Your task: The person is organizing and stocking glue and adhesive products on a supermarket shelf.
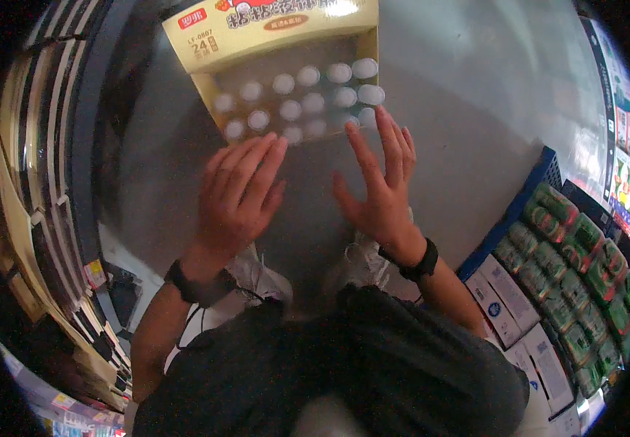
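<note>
A yellow cardboard display box [276,38] with printed writing lies ahead at the top of the head view. Inside it stand several small bottles with round white caps [308,76], in rows. My left hand [241,183] is at the box's near left edge, palm down, its fingers close together and thumb apart. At the near right corner, my right hand [383,180] has its fingers spread, with the fingertips over or beside the nearest caps. Neither hand holds anything that I can see. Whether the fingertips touch the box or caps is unclear. Dark bands circle both wrists.
Shelving with stacked flat boards [47,218] runs along the left. On the right, a blue perforated crate edge [511,213] borders green wrapped packs [582,278] and white cartons [503,300]. My shoes [263,278] stand on the grey floor [446,104].
</note>
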Demonstrator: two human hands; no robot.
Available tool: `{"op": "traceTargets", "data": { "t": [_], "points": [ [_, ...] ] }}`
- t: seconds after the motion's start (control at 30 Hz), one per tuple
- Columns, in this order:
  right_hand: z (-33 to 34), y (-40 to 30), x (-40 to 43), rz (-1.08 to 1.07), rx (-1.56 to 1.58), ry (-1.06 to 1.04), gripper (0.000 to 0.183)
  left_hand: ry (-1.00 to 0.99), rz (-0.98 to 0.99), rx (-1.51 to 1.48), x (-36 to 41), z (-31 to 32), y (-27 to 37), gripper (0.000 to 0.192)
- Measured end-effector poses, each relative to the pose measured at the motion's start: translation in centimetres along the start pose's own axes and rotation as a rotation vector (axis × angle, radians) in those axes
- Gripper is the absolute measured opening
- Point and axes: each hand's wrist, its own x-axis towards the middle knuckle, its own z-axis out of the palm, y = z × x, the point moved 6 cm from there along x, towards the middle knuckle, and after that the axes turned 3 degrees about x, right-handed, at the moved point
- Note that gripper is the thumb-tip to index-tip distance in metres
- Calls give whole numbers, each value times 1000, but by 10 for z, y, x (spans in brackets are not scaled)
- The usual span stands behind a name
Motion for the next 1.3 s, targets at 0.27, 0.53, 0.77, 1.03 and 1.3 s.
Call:
{"op": "traceTargets", "data": {
  "t": [0.27,0.53,0.77,1.03,1.3],
  "points": [
    [1,-4,23,-133,52,29,55,-84,15,71,39,11,6,38],
    [21,-3,33,-208,74,49,49,25,162,75,27,20,-1,26],
    [17,3,27,-249,7,150,38,86,171,80,23,22,-4,26],
    [15,11,20,-223,4,187,50,128,164,119,18,18,-9,33],
    [-16,7,25,-152,22,147,56,176,92,45,6,-14,-21,40]
  ]
}}
